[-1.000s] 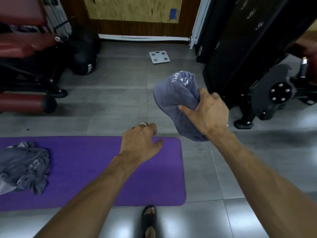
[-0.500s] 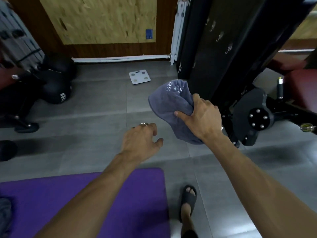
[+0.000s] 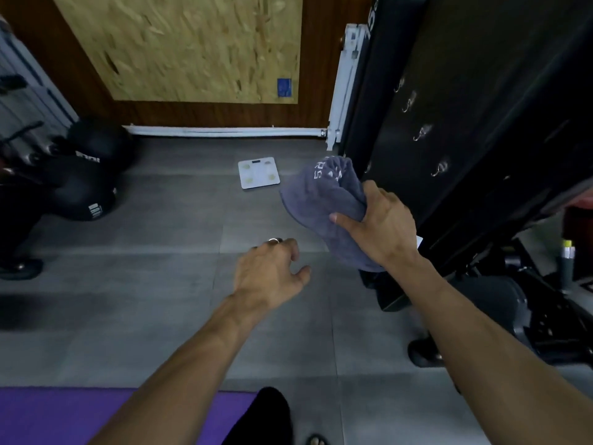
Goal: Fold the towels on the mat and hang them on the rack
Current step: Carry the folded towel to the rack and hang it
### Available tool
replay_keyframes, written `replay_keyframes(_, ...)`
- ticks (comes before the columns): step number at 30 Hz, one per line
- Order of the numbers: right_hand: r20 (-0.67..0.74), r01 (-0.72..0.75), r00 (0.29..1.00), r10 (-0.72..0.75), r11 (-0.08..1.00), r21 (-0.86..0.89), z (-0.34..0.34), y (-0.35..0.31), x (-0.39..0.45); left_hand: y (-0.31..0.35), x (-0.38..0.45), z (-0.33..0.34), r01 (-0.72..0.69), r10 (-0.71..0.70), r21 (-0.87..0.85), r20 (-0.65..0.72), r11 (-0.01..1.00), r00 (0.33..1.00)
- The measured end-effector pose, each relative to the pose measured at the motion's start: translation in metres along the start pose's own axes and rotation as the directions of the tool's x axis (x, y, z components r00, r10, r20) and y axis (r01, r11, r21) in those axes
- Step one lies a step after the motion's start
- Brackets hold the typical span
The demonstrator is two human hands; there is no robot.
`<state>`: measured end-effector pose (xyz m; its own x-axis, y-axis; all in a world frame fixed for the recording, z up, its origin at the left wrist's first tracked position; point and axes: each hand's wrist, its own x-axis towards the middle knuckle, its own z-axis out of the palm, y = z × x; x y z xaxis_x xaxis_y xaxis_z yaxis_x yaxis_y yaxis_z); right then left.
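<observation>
Above grey floor (image 3: 128, 316), folded grey towel (image 3: 321, 200) gripped by right hand (image 3: 382, 226), thumb pressed on near side, fingers wrapped behind. Towel held in air, just beside black rack (image 3: 481, 123) with metal hooks (image 3: 441, 168). Left hand (image 3: 269, 271) held lower, empty, fingers loosely curled, ring seen on one finger. Purple mat (image 3: 64, 415) seen at bottom edge. White scale (image 3: 258, 172) laid on floor beyond towel.

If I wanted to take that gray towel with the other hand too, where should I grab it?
Probably the rounded folded end of the gray towel that sticks out above the right hand, reaching in from the left with the free left hand. The right hand already pinches the lower bunched part, so the top bulge is the bare part nearest the left hand.
</observation>
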<state>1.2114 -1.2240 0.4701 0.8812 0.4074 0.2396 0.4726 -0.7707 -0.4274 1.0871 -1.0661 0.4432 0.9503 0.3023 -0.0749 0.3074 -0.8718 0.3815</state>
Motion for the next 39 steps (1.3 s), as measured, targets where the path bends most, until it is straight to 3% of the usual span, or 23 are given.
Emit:
replay_keyframes(7, -0.003, 0.049, 0.999, -0.049, 0.997, -0.054, 0.046, 0.060, 0.142, -0.010, 0.183, -0.001, -0.011, 0.013, -0.183, 0.009, 0.983, 1.000)
replay_keyframes(13, 0.096, -0.070, 0.992, 0.081, 0.991, -0.118, 0.086, 0.107, 0.260, -0.018, 0.355, -0.008, -0.069, 0.057, -0.339, -0.047, 0.938, 0.997)
replay_keyframes(16, 0.172, -0.043, 0.983, 0.070, 0.987, -0.156, 0.102, 0.133, 0.320, -0.011, 0.441, -0.009, -0.092, 0.135, -0.355, 0.099, 0.930, 0.986)
replay_keyframes(18, 0.237, -0.008, 0.970, 0.046, 0.987, -0.160, 0.111, 0.146, 0.358, -0.003, 0.488, -0.005, -0.190, 0.262, -0.374, 0.151, 0.908, 0.953)
replay_keyframes(21, 0.240, 0.001, 0.970, 0.019, 0.996, -0.085, 0.134, 0.176, 0.408, 0.013, 0.551, 0.011, -0.347, 0.449, -0.435, 0.154, 0.831, 0.880)
replay_keyframes(23, 0.256, -0.047, 0.965, 0.055, 0.998, -0.037, 0.153, 0.197, 0.440, 0.023, 0.591, 0.026, -0.432, 0.507, -0.353, 0.156, 0.830, 0.847)
replay_keyframes(27, 0.179, -0.231, 0.962, 0.207, 0.964, 0.128, 0.185, 0.233, 0.481, 0.037, 0.654, 0.059, -0.520, 0.548, -0.204, 0.123, 0.830, 0.827)
replay_keyframes(32, 0.130, -0.281, 0.959, 0.250, 0.888, 0.364, 0.229, 0.258, 0.497, 0.033, 0.724, 0.106, -0.502, 0.560, -0.272, 0.205, 0.821, 0.803)
replay_keyframes(35, 0.144, -0.401, 0.915, 0.376, 0.816, 0.416, 0.261, 0.275, 0.510, 0.033, 0.763, 0.137, -0.501, 0.600, -0.347, 0.299, 0.793, 0.742)
replay_keyframes(39, 0.099, -0.548, 0.813, 0.575, 0.695, 0.465, 0.307, 0.294, 0.513, 0.027, 0.818, 0.186, -0.395, 0.669, -0.550, 0.503, 0.736, 0.547)
